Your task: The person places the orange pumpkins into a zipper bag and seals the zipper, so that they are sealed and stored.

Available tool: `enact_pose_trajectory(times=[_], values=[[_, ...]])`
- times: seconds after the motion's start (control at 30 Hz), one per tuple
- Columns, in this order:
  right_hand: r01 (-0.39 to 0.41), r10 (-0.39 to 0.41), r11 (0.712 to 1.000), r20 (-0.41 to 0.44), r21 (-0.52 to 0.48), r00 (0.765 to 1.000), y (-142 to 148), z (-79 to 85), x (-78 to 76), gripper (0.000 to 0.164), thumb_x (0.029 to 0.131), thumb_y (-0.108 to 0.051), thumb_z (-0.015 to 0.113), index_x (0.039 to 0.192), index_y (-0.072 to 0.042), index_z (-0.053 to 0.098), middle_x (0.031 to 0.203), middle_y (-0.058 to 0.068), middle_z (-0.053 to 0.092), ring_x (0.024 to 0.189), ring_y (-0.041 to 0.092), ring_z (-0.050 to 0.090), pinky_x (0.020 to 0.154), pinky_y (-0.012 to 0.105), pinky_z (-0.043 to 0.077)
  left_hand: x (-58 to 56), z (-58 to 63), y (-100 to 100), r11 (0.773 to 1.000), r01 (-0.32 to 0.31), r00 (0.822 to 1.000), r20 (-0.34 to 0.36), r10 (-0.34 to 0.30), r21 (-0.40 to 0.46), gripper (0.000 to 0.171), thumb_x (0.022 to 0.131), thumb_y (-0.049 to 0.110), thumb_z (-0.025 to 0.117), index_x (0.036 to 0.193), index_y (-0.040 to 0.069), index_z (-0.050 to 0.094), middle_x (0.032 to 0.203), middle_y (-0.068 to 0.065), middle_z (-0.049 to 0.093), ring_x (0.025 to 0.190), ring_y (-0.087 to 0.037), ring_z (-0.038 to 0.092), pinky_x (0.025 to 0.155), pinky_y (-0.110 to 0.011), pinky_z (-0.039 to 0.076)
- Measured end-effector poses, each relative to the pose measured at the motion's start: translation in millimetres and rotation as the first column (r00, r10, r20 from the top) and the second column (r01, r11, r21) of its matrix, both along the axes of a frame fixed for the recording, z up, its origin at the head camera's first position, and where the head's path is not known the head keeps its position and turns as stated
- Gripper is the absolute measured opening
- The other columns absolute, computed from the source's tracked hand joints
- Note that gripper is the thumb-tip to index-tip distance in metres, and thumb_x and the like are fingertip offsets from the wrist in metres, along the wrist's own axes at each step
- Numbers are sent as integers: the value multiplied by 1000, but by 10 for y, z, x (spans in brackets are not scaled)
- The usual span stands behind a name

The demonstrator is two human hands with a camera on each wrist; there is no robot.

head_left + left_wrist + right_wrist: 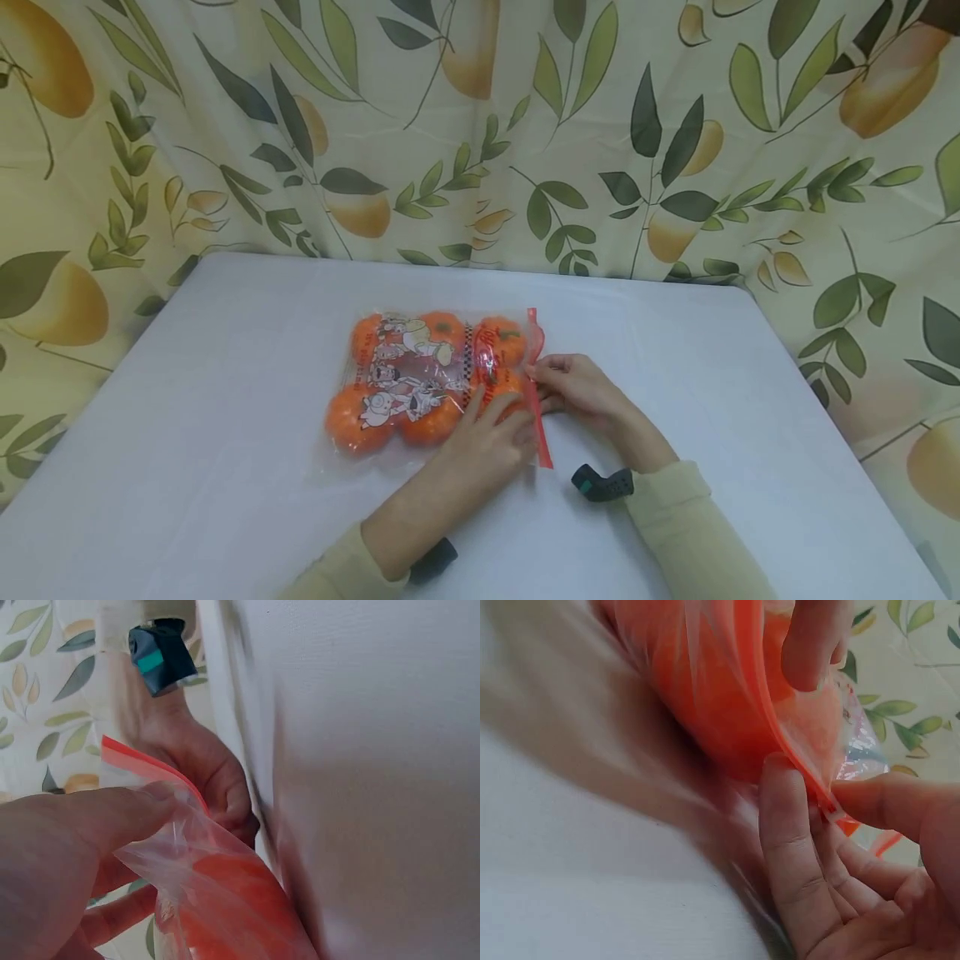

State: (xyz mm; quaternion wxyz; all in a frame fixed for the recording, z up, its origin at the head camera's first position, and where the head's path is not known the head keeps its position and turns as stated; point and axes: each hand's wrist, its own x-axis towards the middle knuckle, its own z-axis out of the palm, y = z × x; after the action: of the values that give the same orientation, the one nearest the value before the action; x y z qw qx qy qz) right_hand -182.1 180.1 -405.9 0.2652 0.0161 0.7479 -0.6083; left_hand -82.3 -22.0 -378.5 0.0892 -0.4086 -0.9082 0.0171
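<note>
A clear zip bag (408,375) with cartoon print lies flat on the white table, several round orange fruits (358,417) inside. Its red zip strip (545,446) runs along the right end. My left hand (487,446) reaches over the bag's lower right part. In the left wrist view, the left thumb (127,814) and fingers pinch the clear film beside the strip. From the right, my right hand (585,392) pinches the strip near its middle. Up close, the right thumb (885,801) and forefinger (784,817) hold the red strip between their tips, a small pale piece showing there.
The white table (225,517) extends on all sides of the bag. Behind it hangs a curtain (480,150) printed with leaves and fruit. Dark wrist cameras (602,483) sit at both sleeves, close over the tabletop.
</note>
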Motion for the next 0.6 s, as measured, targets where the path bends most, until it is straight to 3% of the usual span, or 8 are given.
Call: enact_pose_trajectory(times=[0.13, 0.37, 0.6], values=[[-41, 42, 998, 40, -38, 998, 38, 5, 28, 32, 100, -22, 58, 116, 5, 63, 82, 2, 70, 72, 13, 66, 70, 25, 60, 10, -6, 10, 1000, -9, 1000, 9, 8, 23, 42, 85, 27, 78, 126, 29, 69, 133, 1, 61, 134, -25, 44, 110, -58, 42], [26, -24, 998, 24, -50, 999, 19, 10, -3, 29, 99, -21, 60, 112, 4, 67, 81, 2, 70, 67, 13, 66, 68, 25, 60, 20, -34, 59, 1000, 4, 1000, -18, -4, -11, 37, 88, 26, 76, 124, 26, 71, 130, 1, 63, 135, -28, 47, 106, -59, 45], [42, -42, 999, 20, -28, 999, 53, -1, -118, 36, 100, -22, 58, 120, 8, 62, 82, 1, 70, 67, 12, 65, 69, 25, 61, 40, -21, 71, 999, 31, 999, -8, -31, 9, 40, 86, 29, 77, 125, 24, 71, 128, -1, 64, 134, -29, 47, 105, -61, 44]])
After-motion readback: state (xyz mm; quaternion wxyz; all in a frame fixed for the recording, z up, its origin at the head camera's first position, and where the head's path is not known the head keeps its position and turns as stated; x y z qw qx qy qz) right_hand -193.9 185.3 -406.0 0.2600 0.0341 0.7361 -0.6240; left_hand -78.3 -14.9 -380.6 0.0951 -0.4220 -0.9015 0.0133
